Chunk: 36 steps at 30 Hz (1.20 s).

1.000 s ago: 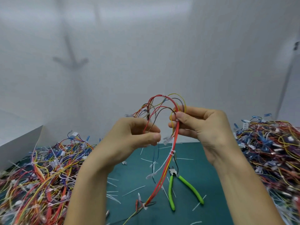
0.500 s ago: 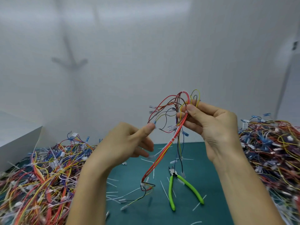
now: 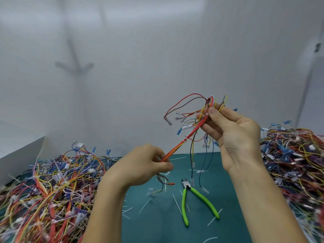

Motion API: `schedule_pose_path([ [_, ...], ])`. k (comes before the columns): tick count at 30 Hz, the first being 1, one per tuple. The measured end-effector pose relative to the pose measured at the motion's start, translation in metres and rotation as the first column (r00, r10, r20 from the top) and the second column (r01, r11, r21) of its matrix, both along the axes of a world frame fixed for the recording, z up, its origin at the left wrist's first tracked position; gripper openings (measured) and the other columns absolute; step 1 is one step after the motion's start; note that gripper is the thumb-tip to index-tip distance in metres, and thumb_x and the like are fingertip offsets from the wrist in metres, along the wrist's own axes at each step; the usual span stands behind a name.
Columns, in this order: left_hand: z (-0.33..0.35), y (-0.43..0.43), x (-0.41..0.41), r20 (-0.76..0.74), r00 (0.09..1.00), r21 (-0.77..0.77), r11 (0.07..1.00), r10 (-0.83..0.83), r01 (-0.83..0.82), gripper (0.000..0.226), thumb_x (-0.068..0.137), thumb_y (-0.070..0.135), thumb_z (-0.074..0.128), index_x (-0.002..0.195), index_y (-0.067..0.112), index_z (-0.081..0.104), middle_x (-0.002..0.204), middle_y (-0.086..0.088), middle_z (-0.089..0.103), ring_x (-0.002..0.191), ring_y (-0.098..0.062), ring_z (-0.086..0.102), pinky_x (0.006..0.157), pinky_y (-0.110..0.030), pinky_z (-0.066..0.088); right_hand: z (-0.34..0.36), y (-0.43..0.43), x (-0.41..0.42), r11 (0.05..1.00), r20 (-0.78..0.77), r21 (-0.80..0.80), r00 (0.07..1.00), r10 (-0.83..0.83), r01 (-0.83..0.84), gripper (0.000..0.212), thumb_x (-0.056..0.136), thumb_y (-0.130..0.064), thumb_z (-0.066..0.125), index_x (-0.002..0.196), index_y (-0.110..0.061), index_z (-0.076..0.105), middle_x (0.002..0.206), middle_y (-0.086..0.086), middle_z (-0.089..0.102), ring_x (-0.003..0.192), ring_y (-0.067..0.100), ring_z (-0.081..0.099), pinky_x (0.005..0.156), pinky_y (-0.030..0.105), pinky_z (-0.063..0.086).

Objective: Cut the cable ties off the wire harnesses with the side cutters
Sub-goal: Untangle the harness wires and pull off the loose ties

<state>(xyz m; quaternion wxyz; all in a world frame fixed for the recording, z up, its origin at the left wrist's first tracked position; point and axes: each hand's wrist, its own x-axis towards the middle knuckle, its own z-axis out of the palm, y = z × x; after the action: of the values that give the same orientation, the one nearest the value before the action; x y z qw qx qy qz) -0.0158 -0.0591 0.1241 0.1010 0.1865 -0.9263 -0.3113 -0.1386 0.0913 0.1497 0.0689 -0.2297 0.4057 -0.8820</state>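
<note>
A wire harness [image 3: 182, 142] of red, orange and yellow wires stretches slantwise between my hands above the mat. My right hand [image 3: 233, 135] pinches its upper end, where loose wires with small connectors fan out. Lower down, my left hand [image 3: 145, 165] grips the other end of the bundle between thumb and fingers. One white cable tie [image 3: 184, 140] wraps the bundle midway. The green-handled side cutters [image 3: 191, 199] lie on the green mat [image 3: 157, 225] below the harness, handles spread, touched by neither hand.
A large heap of tangled harnesses [image 3: 49, 190] covers the left of the mat, and another heap [image 3: 294, 163] fills the right. Cut white tie pieces [image 3: 177, 204] lie scattered on the mat. A white box [image 3: 19, 153] stands at far left; a white wall rises behind.
My left hand dropped lower and took hold of the bundle's lower end, pulling it taut. My right hand rose up and to the right with the upper end.
</note>
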Motion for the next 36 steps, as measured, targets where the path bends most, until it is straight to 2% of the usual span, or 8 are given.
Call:
schedule_pose_path([
  [6, -0.003, -0.017, 0.007, -0.103, 0.992, 0.244, 0.969, 0.079, -0.052, 0.009, 0.091, 0.018, 0.068, 0.090, 0.016, 0.077, 0.088, -0.007, 0.077, 0.085, -0.021, 0.073, 0.077, -0.029, 0.061, 0.002, 0.005, -0.003, 0.999, 0.046, -0.048, 0.999, 0.002, 0.000, 0.009, 0.090, 0.001, 0.065, 0.094, -0.003, 0.070, 0.079, 0.005, 0.076, 0.070, 0.020, 0.075, 0.062, 0.024, 0.059],
  [15, 0.010, -0.012, 0.018, -0.467, 0.853, 0.653, 0.742, 0.234, 0.154, 0.029, 0.085, 0.026, 0.062, 0.103, 0.006, 0.073, 0.096, -0.014, 0.076, 0.089, -0.025, 0.075, 0.066, -0.019, 0.058, 0.001, 0.004, -0.001, 0.998, 0.060, -0.042, 0.997, 0.041, -0.039, 0.012, 0.091, 0.001, 0.063, 0.093, -0.007, 0.071, 0.078, 0.003, 0.077, 0.071, 0.016, 0.075, 0.063, 0.023, 0.058],
  [24, 0.016, -0.010, 0.027, -0.472, 0.874, 0.621, 0.747, 0.113, 0.239, 0.036, 0.084, 0.030, 0.059, 0.112, 0.013, 0.072, 0.105, -0.012, 0.075, 0.095, -0.026, 0.074, 0.068, -0.021, 0.059, 0.001, 0.005, -0.002, 0.995, 0.062, -0.049, 0.994, 0.088, -0.085, 0.012, 0.091, 0.000, 0.063, 0.100, -0.002, 0.071, 0.082, 0.007, 0.077, 0.073, 0.018, 0.075, 0.063, 0.023, 0.058],
  [27, 0.015, -0.011, 0.026, -0.445, 0.888, 0.590, 0.784, 0.115, 0.194, 0.029, 0.087, 0.029, 0.059, 0.110, 0.017, 0.073, 0.104, -0.007, 0.076, 0.096, -0.023, 0.074, 0.079, -0.027, 0.060, 0.002, 0.006, -0.003, 0.994, 0.054, -0.057, 0.994, 0.096, -0.093, 0.014, 0.090, 0.000, 0.063, 0.102, -0.002, 0.071, 0.084, 0.008, 0.077, 0.073, 0.018, 0.075, 0.063, 0.023, 0.058],
  [29, 0.012, -0.013, 0.025, -0.374, 0.920, 0.470, 0.879, 0.114, 0.082, 0.021, 0.093, 0.018, 0.060, 0.108, 0.022, 0.074, 0.102, 0.002, 0.077, 0.098, -0.014, 0.072, 0.091, -0.028, 0.056, 0.002, 0.007, -0.003, 0.995, 0.027, -0.055, 0.996, 0.089, -0.087, 0.013, 0.090, 0.000, 0.063, 0.101, -0.003, 0.071, 0.084, 0.008, 0.077, 0.074, 0.019, 0.075, 0.063, 0.024, 0.059],
  [31, 0.010, -0.012, 0.024, -0.268, 0.962, 0.310, 0.950, 0.061, 0.026, 0.036, 0.094, -0.001, 0.055, 0.108, 0.028, 0.073, 0.102, 0.017, 0.075, 0.101, 0.006, 0.066, 0.095, -0.014, 0.047, 0.002, 0.006, -0.002, 0.997, -0.025, -0.045, 0.997, 0.068, -0.069, 0.013, 0.090, 0.000, 0.064, 0.097, -0.005, 0.072, 0.083, 0.007, 0.077, 0.073, 0.020, 0.075, 0.064, 0.024, 0.059],
  [33, 0.008, -0.010, 0.019, -0.194, 0.979, 0.283, 0.959, 0.062, -0.005, 0.056, 0.090, -0.015, 0.043, 0.109, 0.031, 0.068, 0.107, 0.025, 0.071, 0.102, 0.014, 0.060, 0.095, -0.006, 0.042, 0.002, 0.005, 0.000, 0.999, -0.105, -0.017, 0.994, 0.040, -0.042, 0.013, 0.090, 0.001, 0.064, 0.095, -0.006, 0.073, 0.080, 0.005, 0.076, 0.072, 0.020, 0.074, 0.064, 0.025, 0.059],
  [36, 0.009, -0.006, 0.007, -0.286, 0.939, 0.377, 0.923, 0.190, -0.072, 0.058, 0.090, -0.016, 0.035, 0.128, 0.020, 0.060, 0.126, 0.006, 0.065, 0.117, -0.007, 0.060, 0.105, -0.025, 0.039, -0.001, 0.001, 0.003, 0.999, -0.261, 0.044, 0.965, 0.014, -0.003, 0.019, 0.088, 0.005, 0.064, 0.093, -0.009, 0.075, 0.078, 0.005, 0.076, 0.070, 0.021, 0.073, 0.067, 0.027, 0.059],
])
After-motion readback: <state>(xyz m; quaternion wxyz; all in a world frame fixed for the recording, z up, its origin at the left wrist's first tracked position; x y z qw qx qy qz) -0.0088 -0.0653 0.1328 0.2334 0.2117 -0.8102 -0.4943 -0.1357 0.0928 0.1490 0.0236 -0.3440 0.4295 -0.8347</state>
